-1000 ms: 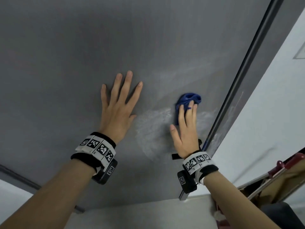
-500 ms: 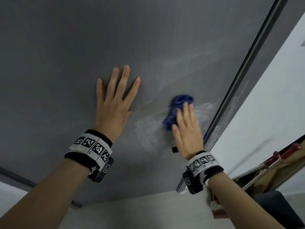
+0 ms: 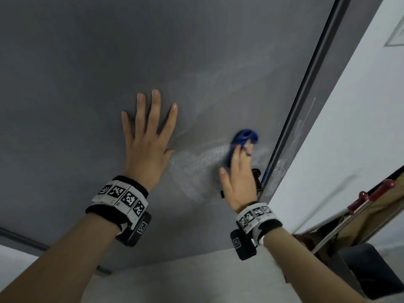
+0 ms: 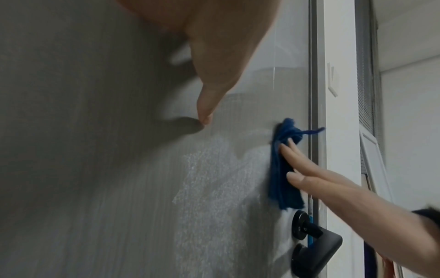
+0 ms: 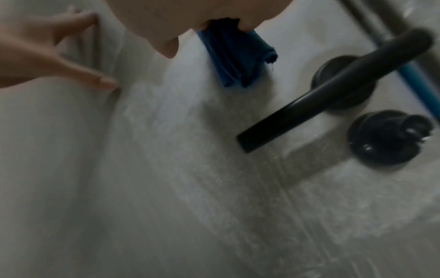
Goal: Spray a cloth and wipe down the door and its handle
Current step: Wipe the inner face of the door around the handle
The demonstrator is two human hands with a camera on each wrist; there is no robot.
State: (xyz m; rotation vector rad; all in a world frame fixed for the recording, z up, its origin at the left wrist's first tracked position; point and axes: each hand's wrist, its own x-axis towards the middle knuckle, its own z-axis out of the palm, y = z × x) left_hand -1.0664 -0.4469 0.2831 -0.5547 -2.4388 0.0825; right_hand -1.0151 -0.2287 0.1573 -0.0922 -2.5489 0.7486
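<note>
A grey door (image 3: pixel 87 62) fills most of the head view. My left hand (image 3: pixel 148 136) lies flat on it with fingers spread and straight. My right hand (image 3: pixel 239 171) presses a bunched blue cloth (image 3: pixel 242 138) against the door with straight fingers, just above the black lever handle (image 5: pixel 333 90). In the left wrist view the cloth (image 4: pixel 283 169) hangs folded under my right fingers (image 4: pixel 300 165), close to the door's right edge, above the handle (image 4: pixel 314 250). Wet streaks (image 3: pixel 196 167) shine on the door between my hands.
A dark door frame strip (image 3: pixel 306 95) runs along the door's right edge, with a white wall (image 3: pixel 349 127) beyond it. A black round lock knob (image 5: pixel 388 137) sits below the handle. Red-handled tools (image 3: pixel 371 193) lean at the lower right.
My right hand slid the blue cloth left, then back right toward the door's edge, leaving wet streaks. My left hand stayed flat on the door.
</note>
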